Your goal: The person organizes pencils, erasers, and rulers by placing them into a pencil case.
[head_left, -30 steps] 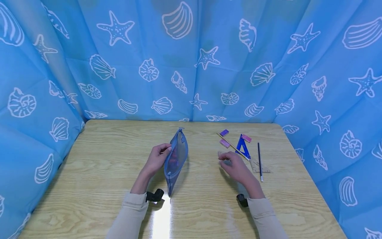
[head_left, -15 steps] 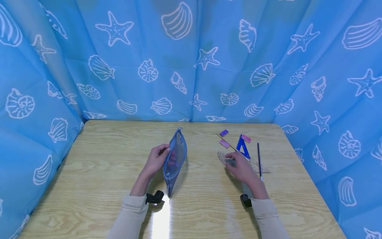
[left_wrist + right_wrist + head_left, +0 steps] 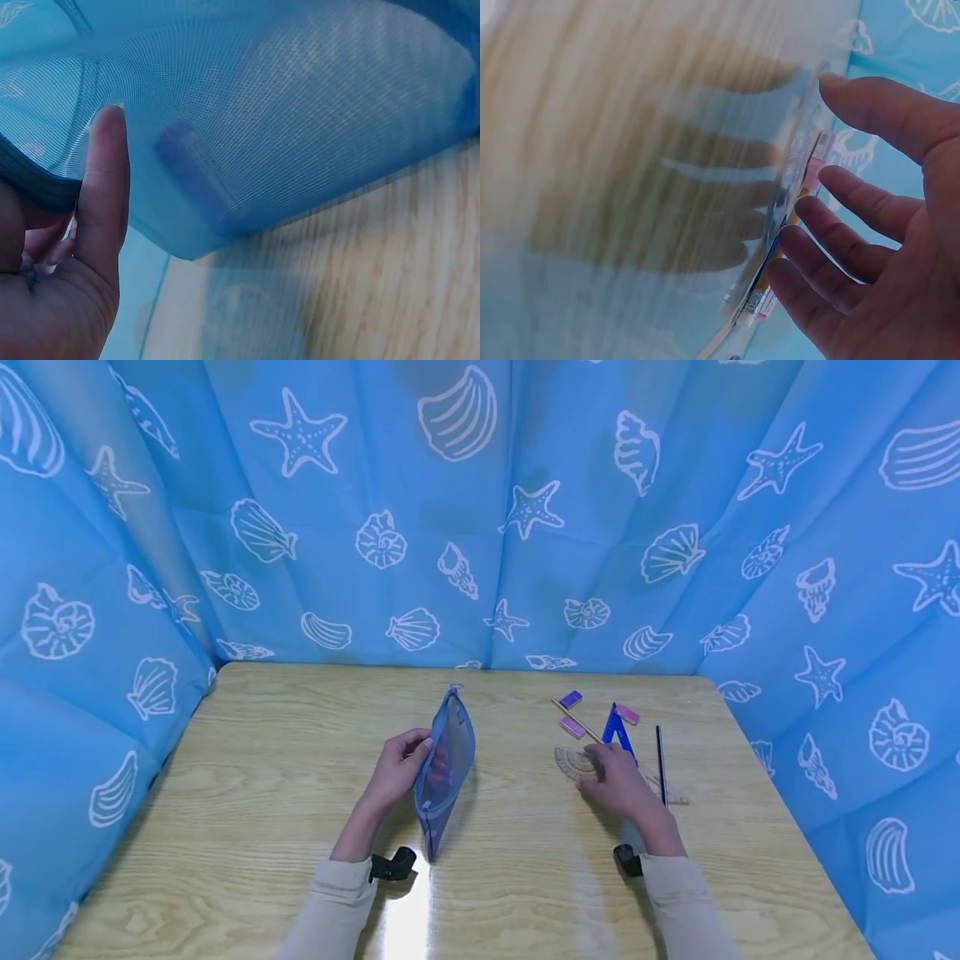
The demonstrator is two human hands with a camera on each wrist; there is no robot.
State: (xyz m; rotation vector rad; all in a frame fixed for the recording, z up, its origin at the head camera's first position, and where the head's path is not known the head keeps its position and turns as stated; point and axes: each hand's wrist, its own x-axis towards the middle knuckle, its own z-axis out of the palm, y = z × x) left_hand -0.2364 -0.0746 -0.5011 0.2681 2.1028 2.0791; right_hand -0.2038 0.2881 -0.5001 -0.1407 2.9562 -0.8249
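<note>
My left hand [image 3: 397,770] pinches the near-left rim of a blue mesh zip pouch [image 3: 453,768], whose mouth gapes upward. Through the mesh in the left wrist view, a purple oblong block [image 3: 191,176] shows inside the pouch. My right hand [image 3: 624,782] hovers low over the right part of a clear protractor [image 3: 567,763], covering some of it. In the right wrist view its fingers [image 3: 870,202] are spread, thumb apart, with fingertips close to the tabletop and nothing between them. A blue set square [image 3: 613,718] lies just beyond this hand, partly hidden by it.
Beyond the right hand lie a gold pencil [image 3: 567,712], a purple eraser [image 3: 572,699] and two pink ones, the nearer eraser [image 3: 572,727] beside the pencil. Further right are a black pencil [image 3: 661,756] and a clear ruler-like piece [image 3: 678,799]. A blue curtain [image 3: 480,568] encloses the wooden table [image 3: 300,718].
My right hand has shifted right across the protractor, uncovering its left part and covering more of the blue set square. The left hand keeps its grip on the pouch.
</note>
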